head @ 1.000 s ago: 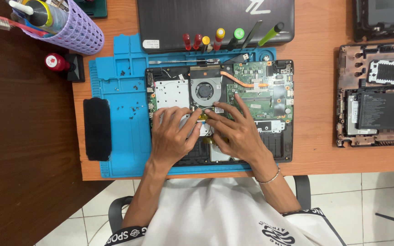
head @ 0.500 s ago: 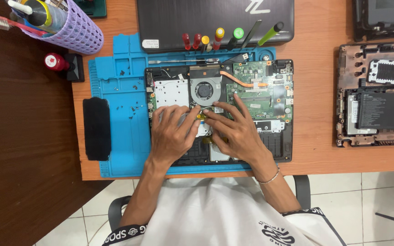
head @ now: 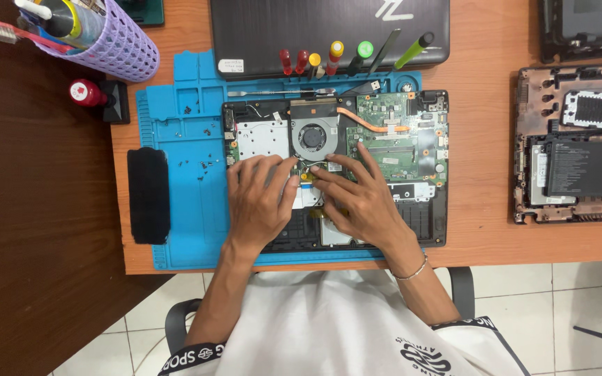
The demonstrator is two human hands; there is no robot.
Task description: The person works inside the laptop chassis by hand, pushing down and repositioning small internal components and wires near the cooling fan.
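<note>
From the head camera, an opened laptop base (head: 412,150) lies on a blue work mat (head: 182,139), its fan (head: 313,136) and green board exposed. The left hand (head: 259,202) rests palm-down on the base's near-left part, fingers loosely spread and pressing, grasping nothing. The right hand (head: 360,202) lies just right of it, fingers stretched left toward a small yellow connector (head: 306,177) that sits between both hands' fingertips, just near of the fan. Screwdrivers (head: 315,63) stand in a row at the mat's far edge; another dismantled laptop shell (head: 576,143) lies well right.
</note>
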